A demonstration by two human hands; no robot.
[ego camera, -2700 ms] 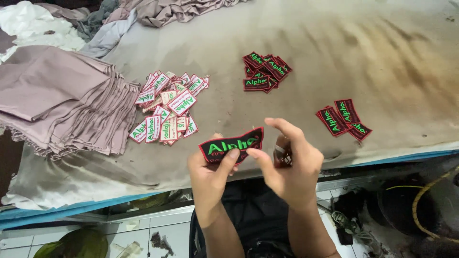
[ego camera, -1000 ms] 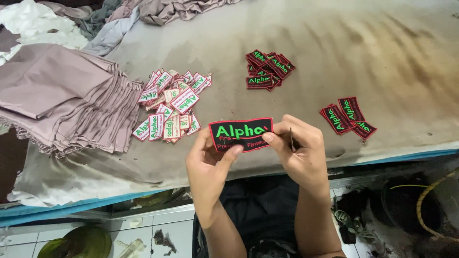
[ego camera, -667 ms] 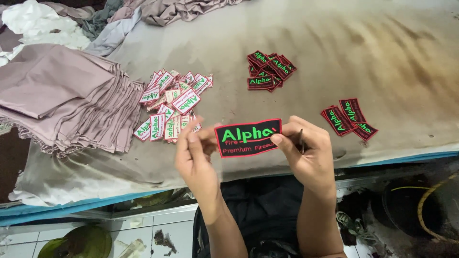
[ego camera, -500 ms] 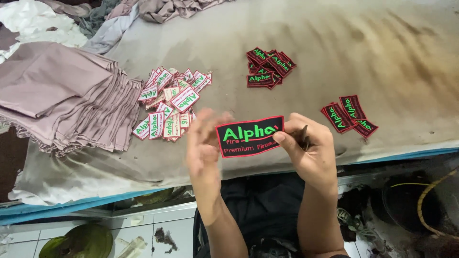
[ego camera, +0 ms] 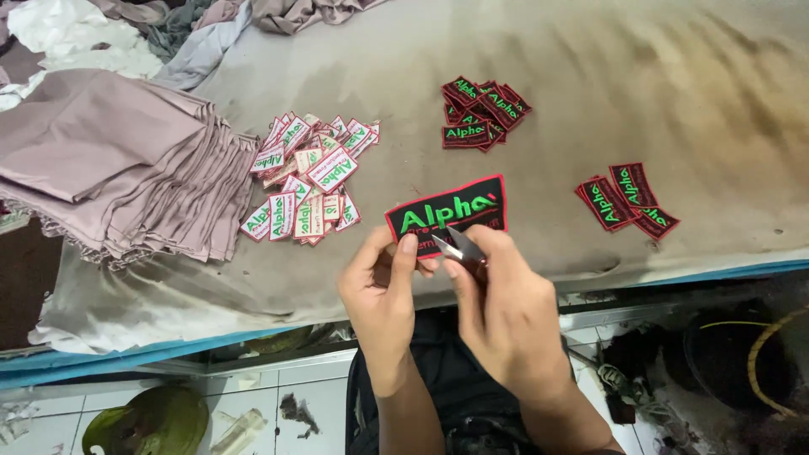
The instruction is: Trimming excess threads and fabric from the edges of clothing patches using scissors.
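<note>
Above the front edge of the stained grey cloth-covered worktable (ego camera: pixel 674 67): one black rectangular embroidered patch with red border and green lettering (ego camera: pixel 451 211), left hand (ego camera: pixel 383 291) pinching its lower left corner
Right hand (ego camera: pixel 506 312) was clenched on small metal thread snips (ego camera: pixel 462 247), blades at the patch's lower edge; clean trimming probably called for a taut patch and blade tips kept off the red border. Pale-backed patches (ego camera: pixel 308 181), black patch stacks (ego camera: pixel 480 114), folded mauve fabric (ego camera: pixel 118 160) lay well apart

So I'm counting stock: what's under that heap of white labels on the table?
The white labels lie overlapped in a loose heap on the grey cloth covering the table. The bottom ones are only partly visible; anything beneath them is hidden. The folded mauve fabric sits beside them.
</note>
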